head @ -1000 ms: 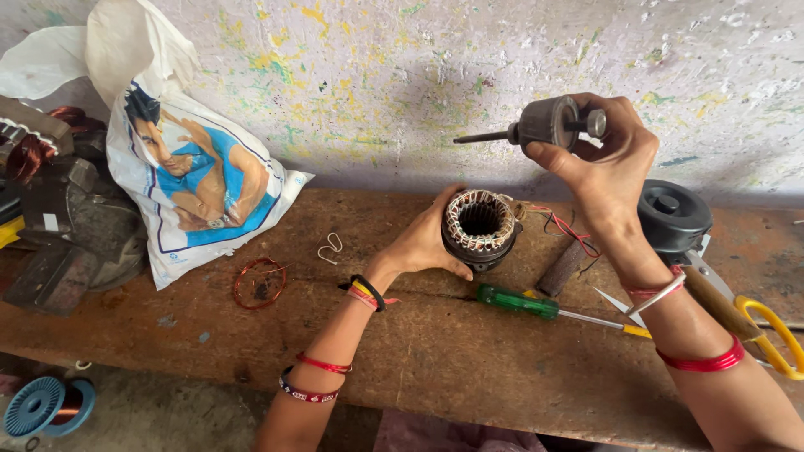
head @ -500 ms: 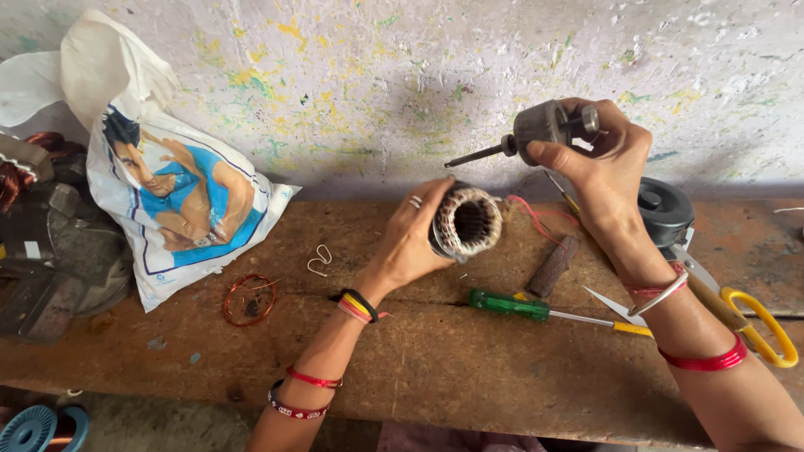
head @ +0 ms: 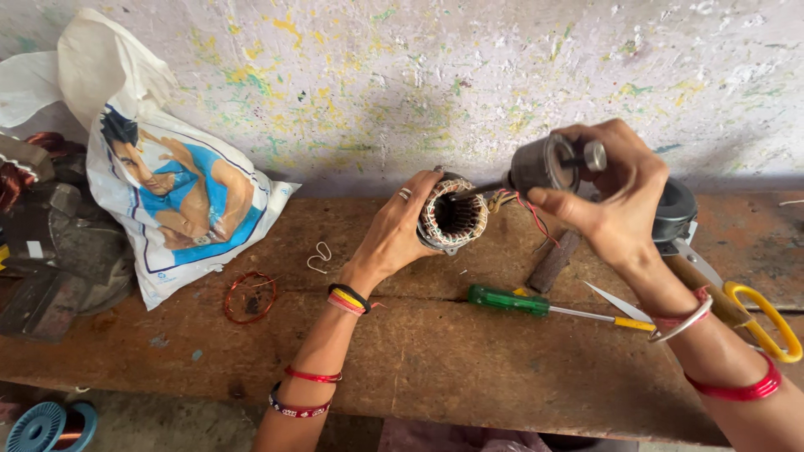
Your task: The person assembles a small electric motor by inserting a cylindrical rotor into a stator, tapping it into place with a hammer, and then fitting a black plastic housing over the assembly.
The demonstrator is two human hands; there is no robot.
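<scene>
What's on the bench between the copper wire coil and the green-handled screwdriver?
Head view: only the left hand's forearm crosses above that stretch; the wooden bench between the copper wire coil and the green-handled screwdriver is otherwise bare.

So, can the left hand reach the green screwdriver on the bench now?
Probably not at once: the left hand grips the stator. The green screwdriver lies uncovered just below, so the way is free.

The rotor's shaft tip disappears inside the stator (head: 453,219). The right hand (head: 615,205) hides part of the black round part (head: 677,209). The yellow-handled scissors (head: 758,322) pass under the forearm. The blue spool (head: 38,425) is cut off at the near left.
</scene>
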